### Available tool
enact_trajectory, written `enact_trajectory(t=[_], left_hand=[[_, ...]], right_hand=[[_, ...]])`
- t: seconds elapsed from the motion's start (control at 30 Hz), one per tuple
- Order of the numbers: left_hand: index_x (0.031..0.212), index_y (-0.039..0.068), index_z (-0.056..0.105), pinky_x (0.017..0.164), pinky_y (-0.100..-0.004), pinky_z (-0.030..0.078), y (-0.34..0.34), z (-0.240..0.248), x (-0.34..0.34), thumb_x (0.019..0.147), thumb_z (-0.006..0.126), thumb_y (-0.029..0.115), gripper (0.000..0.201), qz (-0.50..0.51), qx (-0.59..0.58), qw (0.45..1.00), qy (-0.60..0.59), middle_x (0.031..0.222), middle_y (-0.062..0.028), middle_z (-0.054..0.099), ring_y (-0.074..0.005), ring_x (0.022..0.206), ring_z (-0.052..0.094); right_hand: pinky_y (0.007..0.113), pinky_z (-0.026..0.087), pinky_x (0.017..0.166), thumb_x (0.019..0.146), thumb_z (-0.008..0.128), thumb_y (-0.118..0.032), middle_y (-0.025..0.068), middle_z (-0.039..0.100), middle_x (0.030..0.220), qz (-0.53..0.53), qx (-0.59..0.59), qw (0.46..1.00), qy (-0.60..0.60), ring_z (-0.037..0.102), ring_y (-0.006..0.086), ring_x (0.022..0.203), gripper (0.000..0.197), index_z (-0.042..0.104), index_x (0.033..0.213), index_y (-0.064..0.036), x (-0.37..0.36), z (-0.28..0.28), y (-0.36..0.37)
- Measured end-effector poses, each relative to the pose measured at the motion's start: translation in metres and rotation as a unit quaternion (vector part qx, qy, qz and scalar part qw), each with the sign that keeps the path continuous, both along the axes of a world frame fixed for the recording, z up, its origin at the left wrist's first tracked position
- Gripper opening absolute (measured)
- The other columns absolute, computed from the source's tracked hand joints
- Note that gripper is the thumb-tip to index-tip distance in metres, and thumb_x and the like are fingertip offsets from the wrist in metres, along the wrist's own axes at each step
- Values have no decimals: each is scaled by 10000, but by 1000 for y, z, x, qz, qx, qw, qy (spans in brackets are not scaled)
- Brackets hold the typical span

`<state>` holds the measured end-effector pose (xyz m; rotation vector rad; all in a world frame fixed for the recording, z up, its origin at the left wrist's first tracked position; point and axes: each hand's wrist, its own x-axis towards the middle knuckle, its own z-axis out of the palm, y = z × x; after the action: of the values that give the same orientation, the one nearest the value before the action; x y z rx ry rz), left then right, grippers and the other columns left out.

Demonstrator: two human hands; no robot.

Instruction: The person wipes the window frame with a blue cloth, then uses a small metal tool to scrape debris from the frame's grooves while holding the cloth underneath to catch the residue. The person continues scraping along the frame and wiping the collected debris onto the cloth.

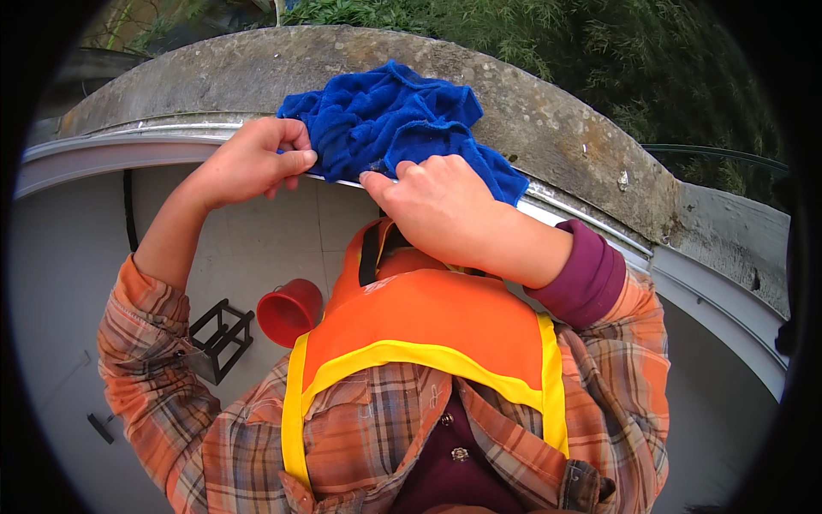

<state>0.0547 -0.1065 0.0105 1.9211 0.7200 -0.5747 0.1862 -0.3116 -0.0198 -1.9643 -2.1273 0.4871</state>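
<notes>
A crumpled blue microfiber cloth (390,116) lies over the window sill track and the concrete ledge, straight ahead of me. At its left end my left hand (257,161) is closed, thumb and forefinger pinching at the cloth's edge. My right hand (441,206) is curled at the cloth's near edge, with the thumb pointing left along the track. A small greyish bit shows by its fingertips, too little to name. The palm side of the right hand is hidden, so what it grips cannot be made out.
The pale window track (591,218) curves across in front of me, with a weathered concrete ledge (556,111) beyond it. Green foliage (599,51) grows outside. Below on the left, a red bucket (289,313) and a dark frame stool (224,338) stand on the light tiled floor (282,227).
</notes>
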Motion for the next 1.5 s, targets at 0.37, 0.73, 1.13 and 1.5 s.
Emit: enact_trajectory(t=[0.37, 0.73, 1.13, 1.5], left_hand=[[852, -17, 646, 589, -346, 517, -101, -26, 70, 900, 667, 218, 241, -98, -51, 990, -88, 687, -121, 665, -181, 642, 664], [825, 56, 558, 438, -208, 308, -75, -16, 68, 974, 607, 208, 219, -18, -197, 980, 2, 627, -15, 592, -38, 472, 434], [1061, 65, 633, 571, -177, 411, -119, -11, 122, 993, 603, 286, 233, 8, -179, 965, -194, 773, 23, 601, -31, 640, 513], [1106, 23, 649, 628, -203, 448, -97, 4, 64, 895, 737, 236, 312, 65, -38, 958, -277, 780, 36, 565, -46, 690, 519]], right_hand=[[416, 543, 657, 819, 615, -53, 153, 698, 782, -109, -124, 982, 86, 684, 330, 733, 242, 711, 1038, -83, 73, 36, -95], [431, 546, 696, 840, 616, -95, 169, 713, 837, -166, -16, 951, 261, 687, 351, 772, 206, 729, 1010, -61, 71, 3, -102], [252, 421, 536, 916, 607, -88, 32, 616, 641, -352, -18, 860, 369, 536, 67, 569, 241, 669, 1139, -21, 107, 21, -170], [257, 371, 501, 849, 716, -108, 34, 520, 592, -376, 24, 902, 210, 464, 89, 519, 293, 673, 1125, -19, 96, 36, -184]])
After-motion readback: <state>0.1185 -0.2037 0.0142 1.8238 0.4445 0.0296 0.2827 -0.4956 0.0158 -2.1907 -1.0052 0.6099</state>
